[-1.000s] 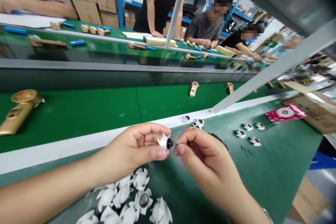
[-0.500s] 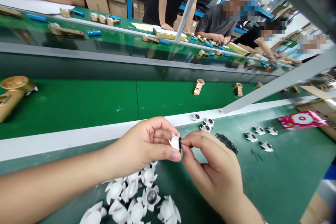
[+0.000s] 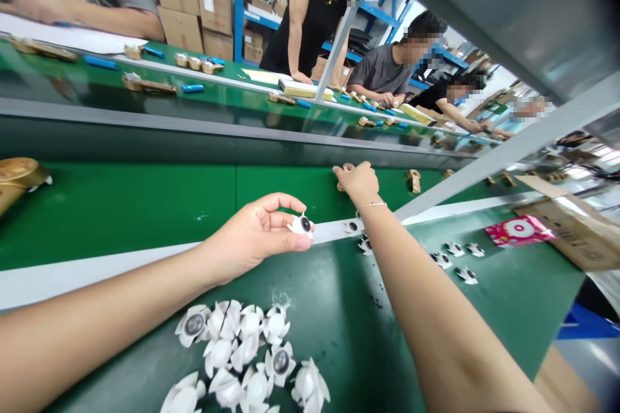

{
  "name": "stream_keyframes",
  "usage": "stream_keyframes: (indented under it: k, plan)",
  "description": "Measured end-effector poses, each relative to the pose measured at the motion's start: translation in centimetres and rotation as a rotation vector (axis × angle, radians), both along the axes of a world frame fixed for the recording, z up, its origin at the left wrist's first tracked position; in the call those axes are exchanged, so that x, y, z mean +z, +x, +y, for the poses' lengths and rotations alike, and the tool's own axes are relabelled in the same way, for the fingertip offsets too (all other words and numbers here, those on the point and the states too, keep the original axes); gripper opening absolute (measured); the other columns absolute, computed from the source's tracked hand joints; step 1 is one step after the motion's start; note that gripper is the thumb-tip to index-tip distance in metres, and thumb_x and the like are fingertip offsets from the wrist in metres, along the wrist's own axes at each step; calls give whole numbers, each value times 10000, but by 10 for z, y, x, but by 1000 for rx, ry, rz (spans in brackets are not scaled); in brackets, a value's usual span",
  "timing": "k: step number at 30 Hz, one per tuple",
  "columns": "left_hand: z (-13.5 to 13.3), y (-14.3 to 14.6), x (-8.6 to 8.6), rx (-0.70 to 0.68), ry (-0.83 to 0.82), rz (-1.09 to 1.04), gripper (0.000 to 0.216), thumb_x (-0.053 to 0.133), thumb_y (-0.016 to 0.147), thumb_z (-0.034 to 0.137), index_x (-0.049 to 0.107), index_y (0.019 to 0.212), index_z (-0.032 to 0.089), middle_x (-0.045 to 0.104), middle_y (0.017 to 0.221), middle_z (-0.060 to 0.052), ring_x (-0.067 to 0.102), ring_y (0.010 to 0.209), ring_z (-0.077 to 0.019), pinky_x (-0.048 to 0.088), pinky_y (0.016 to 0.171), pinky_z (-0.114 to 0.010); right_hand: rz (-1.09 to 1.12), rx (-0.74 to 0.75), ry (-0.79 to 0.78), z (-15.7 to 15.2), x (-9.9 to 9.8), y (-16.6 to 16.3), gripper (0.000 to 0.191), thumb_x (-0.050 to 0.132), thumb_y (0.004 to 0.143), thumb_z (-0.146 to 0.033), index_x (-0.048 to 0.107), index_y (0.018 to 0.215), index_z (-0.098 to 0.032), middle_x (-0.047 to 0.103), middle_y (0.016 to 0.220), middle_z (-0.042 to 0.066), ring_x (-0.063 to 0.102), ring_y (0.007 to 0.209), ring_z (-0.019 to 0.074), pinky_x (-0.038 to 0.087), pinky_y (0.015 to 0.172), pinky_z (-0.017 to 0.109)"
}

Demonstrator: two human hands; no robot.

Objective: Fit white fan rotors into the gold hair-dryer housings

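My left hand (image 3: 264,226) pinches a small white fan blade (image 3: 301,226) with a black round centre, thumb below and fingers above. The blade is held over the white edge of the bench. My right hand (image 3: 359,182) reaches out over the green belt, at a gold plastic housing (image 3: 347,168). Its thumb lies across the housing, and the fingers look bent round the far side, partly hidden. Below my left forearm lies a pile of white fan blades (image 3: 242,348). Beside my right forearm sit a few blades with black centres (image 3: 353,226).
More finished-looking blades (image 3: 442,260) and a pink box (image 3: 519,230) stand at the right, by a cardboard carton (image 3: 566,232). A slanted white post (image 3: 450,171) rises right of my right hand. Another gold housing (image 3: 413,181) lies along the belt. Several people work across the line.
My right hand has let go of the blade and moved forward onto the housing on the belt. My left hand keeps the blade, now turned with its black centre showing. The view has shifted.
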State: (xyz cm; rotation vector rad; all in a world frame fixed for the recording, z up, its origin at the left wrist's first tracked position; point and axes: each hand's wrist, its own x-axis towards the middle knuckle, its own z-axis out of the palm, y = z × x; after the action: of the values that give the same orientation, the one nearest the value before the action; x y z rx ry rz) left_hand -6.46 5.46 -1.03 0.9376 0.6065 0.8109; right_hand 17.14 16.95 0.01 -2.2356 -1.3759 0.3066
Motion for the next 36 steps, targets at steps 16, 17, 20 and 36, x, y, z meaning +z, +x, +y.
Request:
stream_keyframes:
  k: [16, 17, 20, 36]
  plan:
    - [-20, 11, 4, 116, 86, 110, 269, 821, 775, 256, 615, 929, 180, 722, 847, 27, 692, 820, -102, 532, 774, -205, 593, 486, -62, -190, -11, -30, 231, 484, 983, -447, 537, 979, -222, 459, 546, -77, 445, 486, 113, 394, 479, 238]
    - [-22, 12, 4, 120, 79, 118, 298, 840, 753, 254, 607, 927, 185, 725, 842, 30, 693, 811, -103, 534, 760, -204, 563, 505, -31, -195, -12, -31, 216, 488, 984, -436, 537, 956, -227, 455, 575, -71, 437, 502, 112, 384, 479, 236]
    - [-24, 13, 5, 128, 46, 109, 368, 875, 705, 217, 565, 904, 196, 729, 835, 36, 695, 797, -107, 541, 740, -208, 454, 562, 0, -200, -12, -29, 194, 483, 995, -389, 526, 887, -235, 448, 627, -61, 419, 527, 110, 364, 480, 231]
    - [-20, 10, 4, 96, 27, 298, 376, 886, 681, 291, 534, 766, 191, 711, 730, 60, 650, 691, -96, 464, 622, -195, 120, 723, 108, -195, -9, -17, 91, 506, 963, -183, 534, 980, -268, 506, 653, -81, 452, 520, 95, 372, 490, 196]
